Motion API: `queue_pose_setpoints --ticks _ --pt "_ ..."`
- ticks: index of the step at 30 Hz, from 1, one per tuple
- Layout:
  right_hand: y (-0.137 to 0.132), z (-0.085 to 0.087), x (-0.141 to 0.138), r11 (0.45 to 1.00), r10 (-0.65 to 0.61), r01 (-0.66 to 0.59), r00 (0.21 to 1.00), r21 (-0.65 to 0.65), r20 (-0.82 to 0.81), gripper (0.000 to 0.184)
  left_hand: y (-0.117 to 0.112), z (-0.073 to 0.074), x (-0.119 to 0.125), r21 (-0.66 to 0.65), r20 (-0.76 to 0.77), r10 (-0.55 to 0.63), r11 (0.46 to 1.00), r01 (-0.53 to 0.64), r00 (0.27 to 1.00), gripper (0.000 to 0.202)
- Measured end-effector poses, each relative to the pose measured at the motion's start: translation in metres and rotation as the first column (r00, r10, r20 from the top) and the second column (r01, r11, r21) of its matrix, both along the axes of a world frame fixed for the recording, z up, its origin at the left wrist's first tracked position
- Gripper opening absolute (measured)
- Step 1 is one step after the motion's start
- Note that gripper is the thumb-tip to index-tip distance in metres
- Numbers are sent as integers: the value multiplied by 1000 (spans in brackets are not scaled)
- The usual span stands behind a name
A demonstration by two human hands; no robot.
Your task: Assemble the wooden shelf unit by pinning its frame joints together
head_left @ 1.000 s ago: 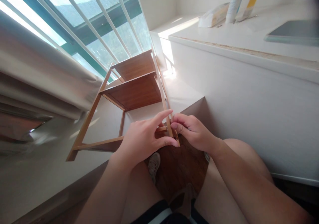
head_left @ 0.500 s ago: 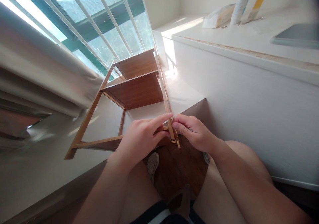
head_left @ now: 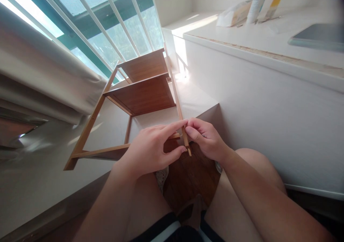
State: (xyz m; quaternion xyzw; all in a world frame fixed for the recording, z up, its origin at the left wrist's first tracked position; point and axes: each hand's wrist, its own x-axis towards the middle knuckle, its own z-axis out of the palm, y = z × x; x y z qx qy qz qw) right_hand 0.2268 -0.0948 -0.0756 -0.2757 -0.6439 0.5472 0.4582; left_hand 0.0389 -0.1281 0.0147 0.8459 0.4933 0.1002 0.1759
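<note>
A wooden shelf unit (head_left: 142, 96) lies tilted in front of me, with brown panels and light wooden posts. My left hand (head_left: 154, 145) reaches across the lower shelf's end, index finger stretched to the right-hand post (head_left: 180, 114) and thumb held apart lower down near its end. This hand is open, its fingertips at the post. On the post's other side my right hand (head_left: 205, 136) is closed in a pinch against it. A small greyish bit shows by its fingers, but what it holds is mostly hidden.
A white cabinet (head_left: 249, 102) stands on the right. On its top are a plastic-wrapped package (head_left: 233, 14), a white tube (head_left: 256, 5), a yellow-handled brush (head_left: 276, 0) and a flat grey device (head_left: 319, 37). A curtain (head_left: 51, 62) and a barred window (head_left: 107, 23) are at left.
My left thumb has moved away from the rail, so the left hand has opened wider. The lower rail's end now shows apart from the post. My right hand stays pinched at the post.
</note>
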Motion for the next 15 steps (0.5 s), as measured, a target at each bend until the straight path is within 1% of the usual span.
queue_pose_setpoints --ticks 2,5,8,9,11,13,15 --pt "-2 -2 0 998 -58 58 998 -3 -18 29 -1 0 0 27 -28 2 1000 -1 1000 58" --pt "-2 -8 3 981 -194 191 976 -38 -97 31 -2 0 1 58 -51 27 998 -24 998 57" --pt "-1 -23 7 962 -270 260 954 -86 -128 33 -3 2 1 58 -72 48 997 -44 996 58" --pt "0 -31 8 959 -274 264 956 -104 -101 33 -3 2 1 64 -73 63 996 -59 995 58" --pt "0 -51 9 950 -273 271 962 -158 8 33 -3 1 1 82 -70 102 992 -96 992 60" --pt "-2 -75 9 939 -237 275 953 -207 191 29 -2 0 2 97 -58 129 988 -123 990 58" --pt "-8 -101 10 934 -168 261 923 -242 347 24 -1 -2 2 95 -41 131 987 -127 991 57"
